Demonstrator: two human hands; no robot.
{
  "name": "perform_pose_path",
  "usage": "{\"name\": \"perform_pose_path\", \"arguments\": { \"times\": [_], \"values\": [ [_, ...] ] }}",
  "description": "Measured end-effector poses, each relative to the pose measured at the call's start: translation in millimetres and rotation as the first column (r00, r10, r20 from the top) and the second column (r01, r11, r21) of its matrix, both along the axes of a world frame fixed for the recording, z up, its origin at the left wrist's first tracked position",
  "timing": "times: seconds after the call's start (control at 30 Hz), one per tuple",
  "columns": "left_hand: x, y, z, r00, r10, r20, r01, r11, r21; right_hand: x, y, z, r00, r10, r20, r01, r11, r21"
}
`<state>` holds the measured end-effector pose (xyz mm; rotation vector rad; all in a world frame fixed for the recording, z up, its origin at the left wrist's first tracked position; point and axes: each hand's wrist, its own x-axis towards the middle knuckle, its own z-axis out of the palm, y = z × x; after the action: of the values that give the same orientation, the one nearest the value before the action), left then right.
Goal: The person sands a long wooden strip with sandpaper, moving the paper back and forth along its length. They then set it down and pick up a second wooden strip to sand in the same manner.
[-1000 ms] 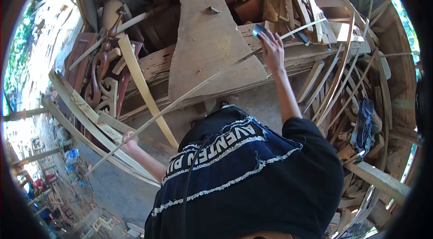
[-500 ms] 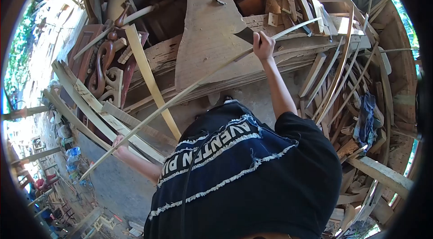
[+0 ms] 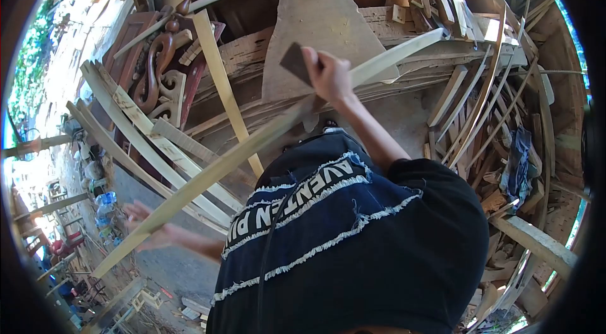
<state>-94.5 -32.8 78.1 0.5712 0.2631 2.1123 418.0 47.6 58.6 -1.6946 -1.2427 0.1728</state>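
A long pale wooden strip [image 3: 208, 177] slants across in front of me, its broad face turned up. My right hand [image 3: 331, 76] is closed around its upper part, gripping a dark sheet that looks like sandpaper [image 3: 294, 64]. One flap of the sheet sticks out past the thumb, and a brown part shows against the strip below the fist. Near the strip's lower end, my left hand [image 3: 151, 228] is blurred, fingers spread and stretched out, with the strip crossing in front of the palm.
A wide flat board [image 3: 315, 25] lies ahead over stacked planks. To the left are curved pale slats [image 3: 142, 129], an upright strip [image 3: 221, 82] and a carved scroll piece [image 3: 154, 72]. Scrap wood [image 3: 480, 107] and a blue cloth [image 3: 519, 160] crowd the right; a plastic bottle [image 3: 106, 208] sits left.
The strip has rolled to show its broad face. My right hand has slid down and left along it with the sheet. My left hand has opened from its grip and moved left and down.
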Motion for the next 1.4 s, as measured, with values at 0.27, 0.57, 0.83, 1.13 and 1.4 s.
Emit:
{"name": "perform_pose_path", "arguments": {
  "times": [0.27,0.57,0.83,1.13,1.4],
  "values": [
    [60,16,-49,0.953,-0.115,0.279,0.133,0.99,-0.045,-108,19,-17,0.947,0.317,0.05,-0.303,0.935,-0.186],
    [23,15,-27,0.997,0.068,0.04,-0.06,0.982,-0.178,-66,13,-28,0.887,0.326,0.328,-0.406,0.889,0.213],
    [1,8,-42,0.998,0.06,0.004,-0.058,0.977,-0.204,-36,-23,-108,0.853,0.44,0.281,-0.439,0.896,-0.068],
    [-6,5,-58,0.992,0.128,-0.02,-0.129,0.955,-0.266,208,44,-203,0.923,-0.051,0.382,0.111,0.984,-0.138],
    [-1,-2,-53,0.987,0.152,-0.048,-0.16,0.949,-0.271,-24,-19,-105,0.817,0.551,0.169,-0.545,0.834,-0.084]
  ]
}}
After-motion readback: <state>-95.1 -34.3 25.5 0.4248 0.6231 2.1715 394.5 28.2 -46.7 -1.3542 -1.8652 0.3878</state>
